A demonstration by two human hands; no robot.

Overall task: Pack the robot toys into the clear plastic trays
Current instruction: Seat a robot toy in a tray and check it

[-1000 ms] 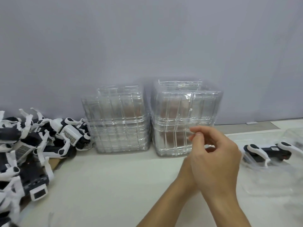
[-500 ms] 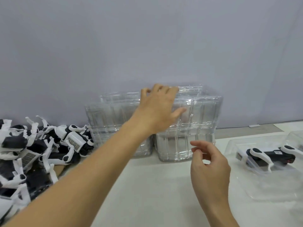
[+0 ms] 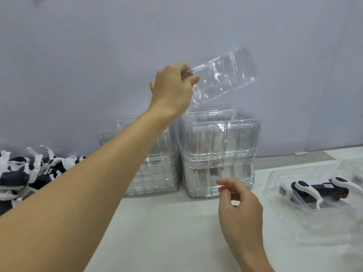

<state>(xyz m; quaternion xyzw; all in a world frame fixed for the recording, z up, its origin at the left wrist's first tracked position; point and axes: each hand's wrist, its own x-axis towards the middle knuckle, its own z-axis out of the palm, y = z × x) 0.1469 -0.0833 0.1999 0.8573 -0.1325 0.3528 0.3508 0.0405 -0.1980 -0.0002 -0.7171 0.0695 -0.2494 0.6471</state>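
My left hand (image 3: 172,89) grips the left end of a clear plastic tray (image 3: 225,75) and holds it tilted in the air above the right stack of clear trays (image 3: 219,152). A second stack of trays (image 3: 155,169) stands to its left, partly hidden by my forearm. My right hand (image 3: 238,203) hovers above the table in front of the right stack, fingers loosely curled, holding nothing. A pile of black and white robot toys (image 3: 29,173) lies at the left edge. On the right, one robot toy (image 3: 318,188) lies in a clear tray (image 3: 294,218).
The white table (image 3: 167,222) runs from the stacks toward me. A plain grey wall (image 3: 98,65) stands right behind the stacks. Another clear tray (image 3: 353,167) shows at the far right edge.
My left hand came in from below, reached to the top of the right stack and lifted one clear tray up off it. My right hand moved slightly right and stayed low.
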